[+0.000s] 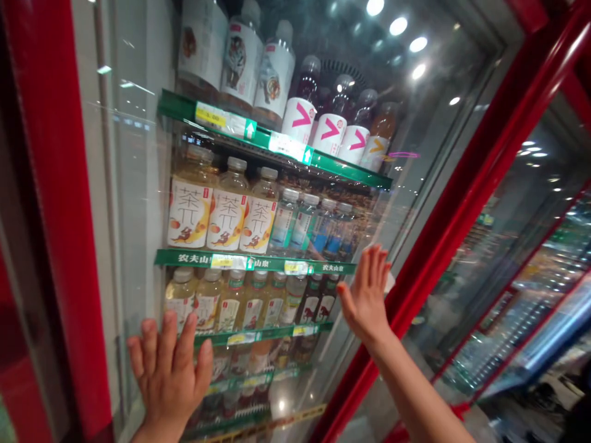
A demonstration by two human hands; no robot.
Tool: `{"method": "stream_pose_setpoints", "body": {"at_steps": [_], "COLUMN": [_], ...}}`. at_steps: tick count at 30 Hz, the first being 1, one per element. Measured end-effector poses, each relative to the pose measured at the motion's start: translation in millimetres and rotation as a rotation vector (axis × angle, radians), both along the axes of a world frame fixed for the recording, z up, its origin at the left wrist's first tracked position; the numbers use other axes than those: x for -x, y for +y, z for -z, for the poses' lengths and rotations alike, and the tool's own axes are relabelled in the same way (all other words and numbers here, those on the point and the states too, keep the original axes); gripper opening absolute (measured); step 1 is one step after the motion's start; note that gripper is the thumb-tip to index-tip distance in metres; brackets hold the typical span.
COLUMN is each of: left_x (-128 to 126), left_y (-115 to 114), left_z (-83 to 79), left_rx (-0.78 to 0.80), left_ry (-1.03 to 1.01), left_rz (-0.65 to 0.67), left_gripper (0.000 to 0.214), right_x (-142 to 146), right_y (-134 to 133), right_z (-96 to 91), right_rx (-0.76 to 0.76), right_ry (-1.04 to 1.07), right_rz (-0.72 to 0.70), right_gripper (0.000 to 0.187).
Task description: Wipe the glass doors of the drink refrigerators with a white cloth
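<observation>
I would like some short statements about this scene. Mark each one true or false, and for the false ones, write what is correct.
The left hand grips a bottle. False: it is open and empty, at the glass door.
The right hand is open, with its fingers pointing up. True.
The glass door has a red frame. True.
The bottles with pink arrow marks stand on the lowest shelf. False: they stand on the highest green-edged shelf.

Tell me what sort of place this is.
Most likely a convenience store or small supermarket. A red-framed glass-door drinks cooler holds rows of bottled tea, and green shelf strips carry price labels. Another lit cooler stands alongside.
</observation>
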State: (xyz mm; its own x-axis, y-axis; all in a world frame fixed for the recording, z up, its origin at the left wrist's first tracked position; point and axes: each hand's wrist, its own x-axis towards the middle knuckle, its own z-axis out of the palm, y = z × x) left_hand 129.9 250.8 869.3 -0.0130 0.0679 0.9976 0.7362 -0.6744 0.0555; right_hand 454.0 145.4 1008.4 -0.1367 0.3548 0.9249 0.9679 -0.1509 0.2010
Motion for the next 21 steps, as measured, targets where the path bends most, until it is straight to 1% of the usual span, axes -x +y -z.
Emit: {"method": "stream_pose_setpoints", "body": {"at_steps": [1, 2, 3, 4, 5, 6, 7, 8, 9, 10, 11, 12, 13, 14, 15, 16, 17, 18, 19, 20, 21], "left_x": [-0.9, -1.9, -2.6, -2.8, -2.5, -1.7, -0.7, 0.2, 0.7, 0.7, 0.2, -0.8, -2.0, -3.3, -4.4, -5.2, -5.4, -5.0, -4.3, -3.5, -2.7], "left_y": [1.2, 2.2, 3.0, 3.6, 4.1, 4.5, 4.7, 4.9, 4.8, 4.7, 4.4, 4.2, 4.0, 3.8, 3.8, 3.7, 3.8, 4.0, 4.4, 4.9, 5.2], "left_z": [1.4, 2.4, 3.0, 3.3, 3.7, 4.3, 5.1, 6.3, 7.7, 9.2, 10.6, 11.6, 12.1, 12.2, 11.9, 11.4, 10.7, 10.1, 9.4, 8.9, 8.4], "left_rx": [-0.004, -0.008, -0.01, -0.01, -0.007, -0.005, -0.008, -0.011, -0.015, -0.017, -0.018, -0.016, -0.008, 0.003, 0.01, 0.014, 0.014, 0.01, -0.002, -0.014, -0.021], "left_ry": [-0.014, -0.028, -0.036, -0.033, -0.023, -0.015, -0.011, -0.009, -0.005, 0.001, 0.007, 0.007, 0.001, -0.013, -0.028, -0.037, -0.039, -0.033, -0.024, -0.016, -0.011], "left_rz": [-0.007, -0.012, -0.014, -0.014, -0.009, -0.004, -0.003, -0.005, -0.009, -0.013, -0.016, -0.018, -0.02, -0.023, -0.031, -0.042, -0.051, -0.058, -0.061, -0.062, -0.061], "left_gripper": [0.089, 0.09, 0.091, 0.092, 0.092, 0.092, 0.091, 0.09, 0.089, 0.089, 0.088, 0.087, 0.086, 0.086, 0.085, 0.085, 0.086, 0.088, 0.089, 0.089, 0.09], "right_x": [1.0, 11.1, 28.8, 50.9, 73.6, 93.1, 106.2, 110.7, 106.4, 94.9, 79.3, 63.9, 52.7, 48.8, 53.6, 66.1, 83.9, 103.4, 120.8, 133.1, 138.1], "right_y": [5.1, 12.3, 20.2, 27.3, 32.3, 34.4, 33.1, 28.6, 22.0, 15.4, 10.9, 10.3, 14.2, 21.7, 31.0, 40.1, 47.7, 52.9, 55.3, 54.9, 51.7], "right_z": [-18.8, -33.2, -39.9, -37.5, -26.6, -9.2, 10.9, 29.8, 43.2, 48.0, 42.8, 28.3, 7.0, -17.0, -39.3, -55.9, -64.4, -63.8, -54.9, -39.9, -22.3], "right_rx": [-0.078, -0.146, -0.192, -0.18, -0.108, -0.025, 0.036, 0.043, 0.053, 0.044, 0.02, -0.01, -0.053, -0.112, -0.148, -0.156, -0.132, -0.058, 0.008, 0.069, 0.131], "right_ry": [0.119, 0.197, 0.221, 0.166, 0.035, -0.152, -0.352, -0.478, -0.478, -0.466, -0.396, -0.311, -0.212, -0.076, 0.031, 0.075, 0.057, -0.019, -0.129, -0.264, -0.398], "right_rz": [0.022, 0.032, 0.033, 0.015, -0.026, -0.082, -0.141, -0.177, -0.163, -0.15, -0.117, -0.083, -0.048, 0.009, 0.038, 0.037, 0.014, -0.023, -0.07, -0.119, -0.166], "right_gripper": [0.083, 0.085, 0.089, 0.092, 0.095, 0.096, 0.091, 0.086, 0.083, 0.08, 0.08, 0.082, 0.084, 0.082, 0.082, 0.085, 0.09, 0.095, 0.095, 0.089, 0.082]}}
